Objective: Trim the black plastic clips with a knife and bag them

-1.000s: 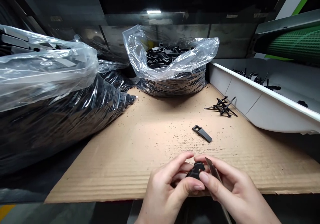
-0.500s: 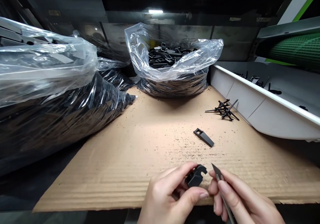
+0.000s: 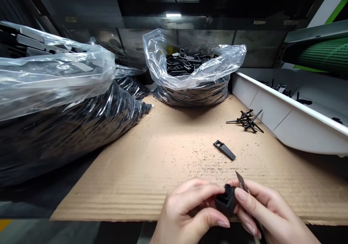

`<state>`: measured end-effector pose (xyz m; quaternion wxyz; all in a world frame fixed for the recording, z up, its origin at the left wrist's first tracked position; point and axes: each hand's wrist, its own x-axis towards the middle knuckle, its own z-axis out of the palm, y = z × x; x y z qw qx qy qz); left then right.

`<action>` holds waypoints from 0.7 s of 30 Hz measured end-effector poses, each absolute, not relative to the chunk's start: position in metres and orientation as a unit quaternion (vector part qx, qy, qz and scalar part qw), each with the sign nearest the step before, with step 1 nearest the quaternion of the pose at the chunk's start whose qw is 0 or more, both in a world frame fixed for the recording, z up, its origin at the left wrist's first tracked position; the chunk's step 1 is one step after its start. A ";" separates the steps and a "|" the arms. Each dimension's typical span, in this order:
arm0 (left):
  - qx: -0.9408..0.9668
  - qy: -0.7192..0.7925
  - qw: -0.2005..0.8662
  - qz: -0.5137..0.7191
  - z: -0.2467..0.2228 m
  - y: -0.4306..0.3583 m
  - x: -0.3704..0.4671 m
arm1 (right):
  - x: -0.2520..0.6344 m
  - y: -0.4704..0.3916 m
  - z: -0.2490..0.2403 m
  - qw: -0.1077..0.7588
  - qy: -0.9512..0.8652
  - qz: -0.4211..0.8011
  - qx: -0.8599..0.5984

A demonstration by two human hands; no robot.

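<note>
Near the front edge of the cardboard [image 3: 130, 171], my left hand [image 3: 187, 211] pinches a small black plastic part [image 3: 226, 199] by its left side. My right hand [image 3: 266, 207] grips a slim craft knife [image 3: 241, 181], its pointed blade sticking up past the thumb and forefinger. The right fingers also touch the part's right side, while the blade stands apart from it, up and to the right. Just beyond the hands, a flat, tapered black plastic piece [image 3: 224, 150] with a square hole lies on the cardboard.
Black sprue scraps [image 3: 247, 121] lie beside a white tray [image 3: 296, 117] holding more black bits. Open clear bags of black parts stand at the back [image 3: 195, 81] and on the left [image 3: 67, 102]. Fine dark shavings [image 3: 206, 160] are scattered over the cardboard.
The black part has been turned and moved right, and my hands have come together around it. The right fingers now touch it. The view has shifted slightly.
</note>
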<state>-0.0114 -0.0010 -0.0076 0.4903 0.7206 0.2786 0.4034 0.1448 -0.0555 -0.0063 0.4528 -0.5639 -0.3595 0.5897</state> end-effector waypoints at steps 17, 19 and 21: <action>0.585 0.287 0.663 0.369 -0.007 -0.004 -0.011 | 0.153 -0.056 -0.014 0.481 -0.350 0.606 -0.528; 0.634 0.282 0.613 0.378 -0.005 -0.001 -0.012 | 0.153 -0.056 -0.016 0.479 -0.360 0.603 -0.527; 0.677 0.266 0.569 0.383 -0.005 0.002 -0.014 | 0.152 -0.057 -0.016 0.491 -0.358 0.589 -0.533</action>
